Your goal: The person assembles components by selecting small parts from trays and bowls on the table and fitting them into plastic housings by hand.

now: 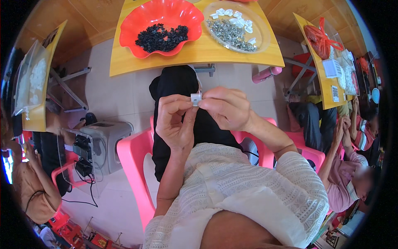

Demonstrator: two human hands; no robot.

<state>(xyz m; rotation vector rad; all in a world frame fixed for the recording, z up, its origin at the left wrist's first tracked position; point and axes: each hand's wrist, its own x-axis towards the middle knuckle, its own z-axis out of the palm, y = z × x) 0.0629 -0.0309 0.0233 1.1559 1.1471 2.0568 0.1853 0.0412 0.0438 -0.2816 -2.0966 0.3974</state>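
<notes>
Left hand (176, 121) and right hand (227, 108) close together, both in fingertip pinches

- A pink bottle (266, 75) is seen near the floor (110, 99), which is laid with pale tiles.
- A bulky grey case (108, 135) is set down at the left, near black adapters (83, 167) with trailing cables.
- A clear bin of white pieces (38, 74) is held up by the left-hand table (35, 123).
- A red plastic bag (319, 41) is placed on the right-hand table (328, 97).
- A co-worker in a pink shirt (342, 178) is partly shown at the right.
</notes>
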